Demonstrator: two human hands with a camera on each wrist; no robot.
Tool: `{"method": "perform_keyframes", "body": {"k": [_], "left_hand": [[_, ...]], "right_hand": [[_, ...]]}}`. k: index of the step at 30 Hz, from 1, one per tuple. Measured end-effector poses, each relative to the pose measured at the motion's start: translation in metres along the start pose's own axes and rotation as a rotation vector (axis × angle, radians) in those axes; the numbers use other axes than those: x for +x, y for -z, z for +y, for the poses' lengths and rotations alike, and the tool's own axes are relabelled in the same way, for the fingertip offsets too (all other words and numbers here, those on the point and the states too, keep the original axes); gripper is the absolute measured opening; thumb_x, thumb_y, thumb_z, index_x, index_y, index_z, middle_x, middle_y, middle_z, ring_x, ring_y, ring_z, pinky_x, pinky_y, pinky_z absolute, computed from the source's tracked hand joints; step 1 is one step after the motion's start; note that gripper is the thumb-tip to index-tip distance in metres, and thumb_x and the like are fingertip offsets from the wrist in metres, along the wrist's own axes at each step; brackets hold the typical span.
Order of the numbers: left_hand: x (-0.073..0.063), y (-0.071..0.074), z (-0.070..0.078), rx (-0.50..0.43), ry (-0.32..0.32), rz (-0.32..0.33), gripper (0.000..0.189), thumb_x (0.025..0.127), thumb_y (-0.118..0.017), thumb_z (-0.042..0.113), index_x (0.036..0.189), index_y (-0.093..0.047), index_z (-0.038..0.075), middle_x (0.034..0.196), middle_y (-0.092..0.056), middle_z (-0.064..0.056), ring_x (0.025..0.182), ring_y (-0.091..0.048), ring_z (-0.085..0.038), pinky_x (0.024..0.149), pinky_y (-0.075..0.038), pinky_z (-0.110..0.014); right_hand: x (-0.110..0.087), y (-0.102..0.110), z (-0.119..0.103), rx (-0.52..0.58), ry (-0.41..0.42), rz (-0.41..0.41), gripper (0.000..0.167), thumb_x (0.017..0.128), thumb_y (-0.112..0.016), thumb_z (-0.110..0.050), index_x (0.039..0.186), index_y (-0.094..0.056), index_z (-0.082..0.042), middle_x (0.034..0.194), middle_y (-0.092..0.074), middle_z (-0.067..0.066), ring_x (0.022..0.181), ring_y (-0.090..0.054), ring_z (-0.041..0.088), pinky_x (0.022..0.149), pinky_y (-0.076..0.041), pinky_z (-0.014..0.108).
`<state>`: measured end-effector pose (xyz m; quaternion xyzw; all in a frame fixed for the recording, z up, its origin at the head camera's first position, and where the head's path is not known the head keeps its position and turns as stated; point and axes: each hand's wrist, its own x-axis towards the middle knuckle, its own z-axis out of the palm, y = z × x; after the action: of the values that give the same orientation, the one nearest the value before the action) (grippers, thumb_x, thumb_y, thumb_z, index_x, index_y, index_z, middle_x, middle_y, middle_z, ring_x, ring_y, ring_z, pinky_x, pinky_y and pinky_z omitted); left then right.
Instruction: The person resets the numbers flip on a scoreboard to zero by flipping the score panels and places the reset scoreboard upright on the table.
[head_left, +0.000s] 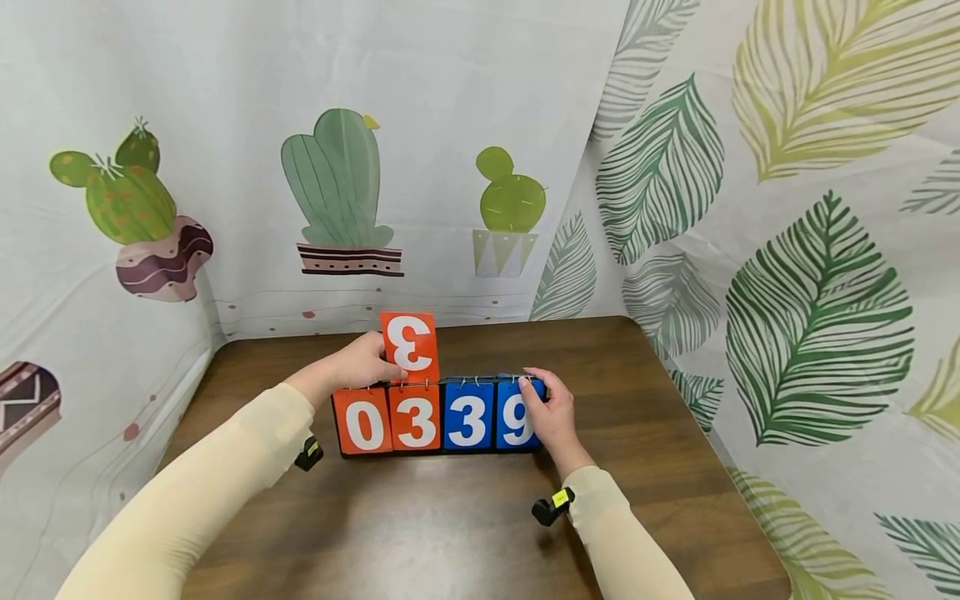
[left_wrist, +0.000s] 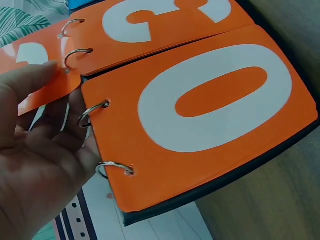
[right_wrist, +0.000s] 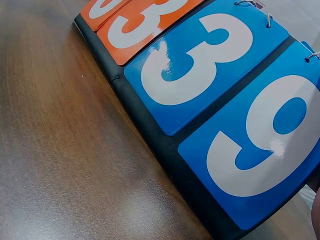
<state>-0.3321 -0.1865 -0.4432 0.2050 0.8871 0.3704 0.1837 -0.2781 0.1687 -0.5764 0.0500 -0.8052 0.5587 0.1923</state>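
Note:
A tabletop flip scoreboard (right_wrist: 145, 125) with a black backing stands on the table. Its front cards read an orange 0 (head_left: 362, 421), an orange 3 (head_left: 416, 423), a blue 3 (head_left: 468, 415) and a blue 9 (head_left: 517, 421). Above the second column an orange card (head_left: 412, 343) with an upside-down 3 is raised on its rings. My left hand (head_left: 360, 363) pinches that raised card, thumb in front and fingers behind. At the scoreboard's right end, my right hand (head_left: 553, 410) grips the top corner, its thumb over the 9 card.
The brown wooden table (head_left: 420, 525) reaches around the scoreboard on all sides. Metal rings (left_wrist: 115, 167) join the cards along the top edge. Behind hangs a white cloth (head_left: 450, 67) printed with cacti, and a leaf-printed one (head_left: 757, 208) hangs at the right.

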Motion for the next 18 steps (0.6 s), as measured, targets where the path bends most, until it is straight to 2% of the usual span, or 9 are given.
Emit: {"method": "perform_keyframes", "body": {"k": [4, 9, 13, 18], "left_hand": [[-0.0013, -0.0051, -0.0025, 0.019, -0.043, 0.059, 0.020, 0.096, -0.071, 0.017, 0.115, -0.073, 0.012, 0.104, -0.078, -0.004, 0.088, -0.072, -0.015, 0.081, -0.059, -0.033], [-0.0036, -0.0090, -0.0065, -0.003, -0.025, 0.104, 0.018, 0.096, -0.071, 0.019, 0.112, -0.074, 0.011, 0.100, -0.078, -0.005, 0.084, -0.070, -0.015, 0.076, -0.057, -0.032], [-0.0040, -0.0087, -0.0089, -0.033, 0.008, 0.075, 0.022, 0.097, -0.071, 0.020, 0.117, -0.072, 0.010, 0.106, -0.077, -0.006, 0.089, -0.071, -0.017, 0.079, -0.058, -0.033], [-0.0026, -0.0053, -0.0104, 0.080, -0.022, 0.045, 0.019, 0.097, -0.072, 0.023, 0.112, -0.074, 0.013, 0.101, -0.077, -0.002, 0.085, -0.069, -0.015, 0.079, -0.057, -0.033]], "right_hand": [[0.0002, 0.0002, 0.0010, 0.004, 0.002, -0.001, 0.030, 0.101, -0.067, -0.033, 0.125, -0.071, -0.015, 0.129, -0.071, 0.005, 0.120, -0.066, 0.029, 0.103, -0.052, 0.056], [0.0003, 0.0012, -0.0005, 0.002, 0.000, -0.017, 0.033, 0.101, -0.066, -0.034, 0.126, -0.071, -0.013, 0.130, -0.070, 0.005, 0.120, -0.065, 0.030, 0.104, -0.052, 0.056], [0.0000, 0.0017, -0.0023, 0.000, -0.003, -0.032, 0.032, 0.101, -0.066, -0.035, 0.127, -0.070, -0.016, 0.130, -0.070, 0.005, 0.121, -0.065, 0.030, 0.104, -0.051, 0.057], [-0.0002, 0.0019, -0.0016, -0.002, -0.004, -0.030, 0.027, 0.101, -0.066, -0.035, 0.125, -0.071, -0.023, 0.130, -0.070, 0.004, 0.121, -0.065, 0.029, 0.105, -0.052, 0.056]]}}
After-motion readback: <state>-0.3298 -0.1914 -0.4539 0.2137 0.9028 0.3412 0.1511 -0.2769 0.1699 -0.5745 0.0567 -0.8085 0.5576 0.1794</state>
